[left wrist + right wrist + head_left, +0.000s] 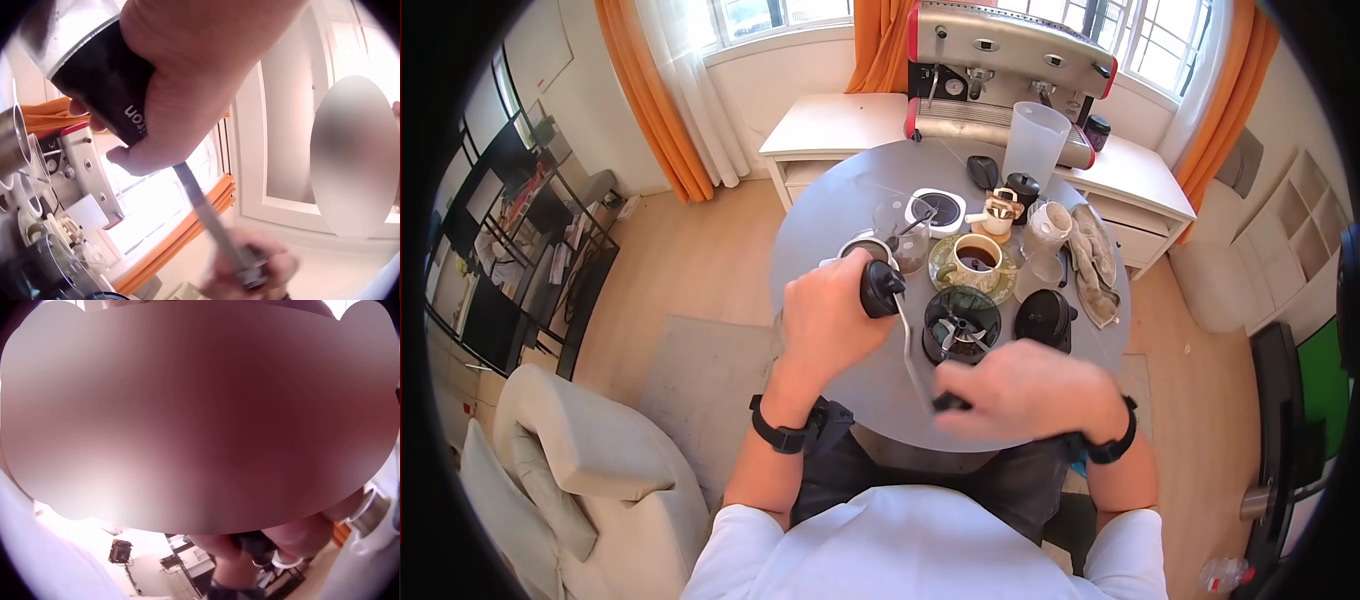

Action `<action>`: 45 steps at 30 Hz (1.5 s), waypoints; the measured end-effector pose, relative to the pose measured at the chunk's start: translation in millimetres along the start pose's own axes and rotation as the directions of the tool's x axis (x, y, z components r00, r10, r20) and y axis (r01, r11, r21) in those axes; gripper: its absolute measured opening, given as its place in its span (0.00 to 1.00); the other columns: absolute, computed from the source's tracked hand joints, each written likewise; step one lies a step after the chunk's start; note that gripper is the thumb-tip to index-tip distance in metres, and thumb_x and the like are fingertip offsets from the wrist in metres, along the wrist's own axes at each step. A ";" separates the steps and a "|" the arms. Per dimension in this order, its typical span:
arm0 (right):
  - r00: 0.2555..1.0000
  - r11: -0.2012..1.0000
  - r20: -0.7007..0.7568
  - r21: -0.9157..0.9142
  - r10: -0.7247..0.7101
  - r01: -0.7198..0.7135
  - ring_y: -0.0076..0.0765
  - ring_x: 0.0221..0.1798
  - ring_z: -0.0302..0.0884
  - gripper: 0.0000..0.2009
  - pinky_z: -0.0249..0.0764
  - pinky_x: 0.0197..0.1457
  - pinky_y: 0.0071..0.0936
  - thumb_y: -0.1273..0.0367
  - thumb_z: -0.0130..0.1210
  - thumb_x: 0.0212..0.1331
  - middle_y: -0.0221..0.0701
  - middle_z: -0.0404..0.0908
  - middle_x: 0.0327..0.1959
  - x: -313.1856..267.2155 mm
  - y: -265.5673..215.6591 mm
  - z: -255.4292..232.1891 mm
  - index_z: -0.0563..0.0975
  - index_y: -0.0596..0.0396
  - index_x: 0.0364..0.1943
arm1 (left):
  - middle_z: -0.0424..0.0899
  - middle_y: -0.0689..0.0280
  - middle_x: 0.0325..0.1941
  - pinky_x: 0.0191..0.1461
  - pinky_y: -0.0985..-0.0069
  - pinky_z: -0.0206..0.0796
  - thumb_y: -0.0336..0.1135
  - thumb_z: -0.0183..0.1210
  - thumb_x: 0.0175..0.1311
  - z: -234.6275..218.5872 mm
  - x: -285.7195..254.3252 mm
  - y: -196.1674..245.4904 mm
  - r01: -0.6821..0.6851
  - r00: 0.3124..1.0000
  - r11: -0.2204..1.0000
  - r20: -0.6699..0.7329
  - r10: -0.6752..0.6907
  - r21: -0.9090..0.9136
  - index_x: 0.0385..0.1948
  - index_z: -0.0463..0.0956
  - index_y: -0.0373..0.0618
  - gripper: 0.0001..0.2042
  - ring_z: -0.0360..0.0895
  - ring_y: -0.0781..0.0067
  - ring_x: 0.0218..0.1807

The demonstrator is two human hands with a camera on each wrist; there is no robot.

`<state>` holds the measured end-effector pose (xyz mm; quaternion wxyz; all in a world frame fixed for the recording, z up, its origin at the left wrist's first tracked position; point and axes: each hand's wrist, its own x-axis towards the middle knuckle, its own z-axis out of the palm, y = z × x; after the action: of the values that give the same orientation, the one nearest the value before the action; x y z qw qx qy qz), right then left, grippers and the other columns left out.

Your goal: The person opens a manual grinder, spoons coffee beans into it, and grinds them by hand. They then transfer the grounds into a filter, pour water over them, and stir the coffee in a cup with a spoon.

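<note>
A hand grinder with a black body (103, 78) and a silver end is gripped by my left hand (825, 320), fingers curled round it. From its black top (882, 289) a metal crank arm (913, 350) runs down toward my right hand (1025, 392). That hand, blurred, pinches the crank's black knob (950, 402). In the left wrist view the crank (215, 228) reaches the right hand (250, 269). Beyond the hands, a dark glass blade jar (962, 325) stands on the round grey table (820, 215). Much of the right wrist view is blurred over.
A cup of dark liquid (976, 257) sits on a patterned saucer. Around it stand a scale (936, 211), a glass pitcher (1038, 140), a black lid (1045, 318) and a crumpled cloth (1093, 262). An espresso machine (1010, 65) is behind the table; a sofa (600, 440) is at left.
</note>
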<state>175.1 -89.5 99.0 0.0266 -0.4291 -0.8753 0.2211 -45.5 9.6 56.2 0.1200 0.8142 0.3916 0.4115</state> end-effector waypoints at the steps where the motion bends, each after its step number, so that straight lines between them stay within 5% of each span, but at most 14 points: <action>1: 0.991 0.991 -0.055 0.045 -0.125 0.127 0.54 0.24 0.82 0.17 0.76 0.29 0.45 0.54 0.65 0.69 0.39 0.76 0.17 3.6 -19.8 -1.0 0.77 0.51 0.44 | 0.86 0.57 0.29 0.38 0.59 0.76 0.33 0.74 0.47 7.4 -1.6 -3.6 -0.010 0.997 0.997 0.074 0.005 0.079 0.35 0.81 0.47 0.14 0.86 0.47 0.34; 5: 0.816 0.947 -0.539 0.095 -0.210 0.306 0.44 0.20 0.80 0.16 0.72 0.26 0.37 0.59 0.68 0.67 0.36 0.74 0.16 22.4 -10.0 -28.4 0.77 0.53 0.46 | 0.85 0.59 0.29 0.38 0.57 0.75 0.34 0.74 0.44 31.1 -39.6 10.0 -0.437 0.884 0.889 0.115 0.453 -0.140 0.34 0.80 0.47 0.15 0.84 0.47 0.34; 7: 0.701 0.997 -0.714 -0.051 0.008 -0.063 0.58 0.26 0.84 0.17 0.77 0.28 0.48 0.55 0.64 0.68 0.44 0.80 0.20 31.9 25.0 -32.6 0.75 0.55 0.39 | 0.85 0.60 0.29 0.40 0.63 0.77 0.33 0.75 0.42 22.7 -36.8 24.8 -0.267 0.879 0.951 0.363 0.308 -0.159 0.35 0.81 0.46 0.16 0.86 0.50 0.34; 9: 0.793 0.908 -0.587 -0.224 0.163 -0.353 0.59 0.26 0.84 0.18 0.78 0.28 0.50 0.54 0.62 0.70 0.45 0.80 0.19 19.2 56.6 -20.0 0.75 0.56 0.38 | 0.84 0.57 0.28 0.38 0.65 0.75 0.31 0.75 0.42 1.7 -32.4 22.2 -0.088 0.976 0.953 0.165 0.140 -0.291 0.34 0.80 0.42 0.16 0.84 0.51 0.31; 13: 0.993 0.997 -0.103 -0.061 -0.053 0.047 0.53 0.24 0.82 0.19 0.76 0.27 0.46 0.50 0.61 0.71 0.40 0.76 0.17 6.1 -18.7 15.8 0.75 0.53 0.41 | 0.84 0.56 0.29 0.37 0.61 0.75 0.33 0.74 0.44 -11.5 -12.4 -4.7 0.050 0.999 0.997 0.009 -0.050 -0.054 0.34 0.80 0.44 0.15 0.84 0.48 0.32; 15: 0.952 0.977 -0.223 -0.009 -0.212 0.215 0.51 0.23 0.81 0.19 0.76 0.27 0.45 0.51 0.62 0.70 0.38 0.76 0.17 11.3 -40.5 0.1 0.75 0.52 0.41 | 0.83 0.55 0.28 0.37 0.65 0.74 0.30 0.74 0.42 0.6 -10.8 -7.6 0.049 0.998 0.996 0.023 -0.051 0.072 0.34 0.80 0.42 0.15 0.83 0.49 0.30; 17: 0.727 0.902 -0.569 -0.064 -0.384 0.426 0.47 0.21 0.79 0.18 0.74 0.26 0.41 0.51 0.64 0.69 0.34 0.74 0.17 24.9 -39.4 -13.9 0.76 0.50 0.41 | 0.85 0.57 0.28 0.37 0.57 0.75 0.37 0.73 0.44 32.7 -28.2 -10.3 -0.180 0.938 0.962 0.260 0.232 -0.207 0.32 0.80 0.45 0.15 0.85 0.46 0.33; 19: 0.753 0.985 -0.643 -0.169 -0.138 0.036 0.50 0.23 0.81 0.18 0.74 0.27 0.43 0.52 0.64 0.69 0.36 0.76 0.18 29.3 -7.5 -29.4 0.76 0.51 0.42 | 0.85 0.55 0.29 0.41 0.65 0.75 0.30 0.72 0.42 43.9 -51.3 14.3 -0.335 0.855 0.913 0.331 0.399 -0.234 0.36 0.83 0.42 0.16 0.83 0.48 0.32; 22: 0.790 0.923 -0.589 -0.185 0.171 -0.338 0.56 0.25 0.82 0.17 0.76 0.30 0.49 0.53 0.61 0.71 0.41 0.80 0.20 21.6 53.4 -19.7 0.77 0.53 0.43 | 0.85 0.57 0.29 0.37 0.57 0.76 0.34 0.72 0.45 5.8 -36.4 26.6 -0.151 0.943 0.939 0.241 0.231 -0.309 0.35 0.81 0.43 0.15 0.85 0.48 0.32; 25: 0.976 0.969 -0.167 -0.176 0.142 -0.172 0.56 0.27 0.82 0.17 0.78 0.31 0.48 0.52 0.60 0.72 0.41 0.80 0.23 3.5 31.1 8.2 0.77 0.53 0.43 | 0.87 0.57 0.31 0.39 0.58 0.77 0.32 0.74 0.46 -15.7 -16.8 2.6 0.054 0.999 0.992 -0.001 -0.055 -0.117 0.37 0.82 0.45 0.15 0.87 0.48 0.35; 27: 0.956 0.994 -0.273 -0.043 -0.104 0.096 0.53 0.30 0.86 0.17 0.81 0.31 0.44 0.54 0.59 0.72 0.42 0.83 0.27 8.3 -0.9 30.9 0.76 0.55 0.39 | 0.87 0.56 0.31 0.40 0.59 0.77 0.33 0.74 0.46 -16.2 -11.0 -6.7 0.100 0.995 0.995 0.000 -0.100 -0.001 0.37 0.82 0.46 0.16 0.87 0.47 0.36; 37: 0.922 0.907 -0.362 -0.327 0.137 -0.264 0.37 0.26 0.84 0.12 0.77 0.26 0.33 0.61 0.64 0.68 0.28 0.79 0.22 19.7 -2.1 62.5 0.76 0.50 0.31 | 0.87 0.55 0.29 0.40 0.59 0.78 0.33 0.75 0.44 -5.2 -25.0 -3.1 0.156 0.980 0.988 0.129 -0.152 -0.016 0.36 0.82 0.45 0.16 0.86 0.46 0.35; 43: 0.748 0.889 -0.657 -0.392 -0.092 -0.235 0.34 0.24 0.84 0.11 0.76 0.26 0.32 0.66 0.62 0.68 0.27 0.77 0.18 10.8 6.0 62.6 0.75 0.49 0.29 | 0.87 0.57 0.28 0.41 0.69 0.79 0.30 0.76 0.43 -49.0 -14.8 -20.7 0.186 0.864 0.950 0.503 -0.037 -0.250 0.37 0.82 0.41 0.17 0.88 0.56 0.33; 45: 0.415 0.916 -0.910 -0.164 0.003 -0.367 0.30 0.22 0.79 0.11 0.71 0.26 0.29 0.69 0.64 0.67 0.29 0.76 0.18 -2.7 13.7 46.9 0.75 0.52 0.28 | 0.82 0.66 0.25 0.36 0.76 0.73 0.29 0.78 0.44 -43.4 -17.1 -31.7 0.219 0.857 0.934 0.513 -0.046 -0.282 0.32 0.80 0.41 0.15 0.76 0.77 0.27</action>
<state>175.8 -101.4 51.5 0.3862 -0.5733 -0.6966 -0.1922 -101.9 12.6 57.4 0.3798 0.8314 0.3286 0.2378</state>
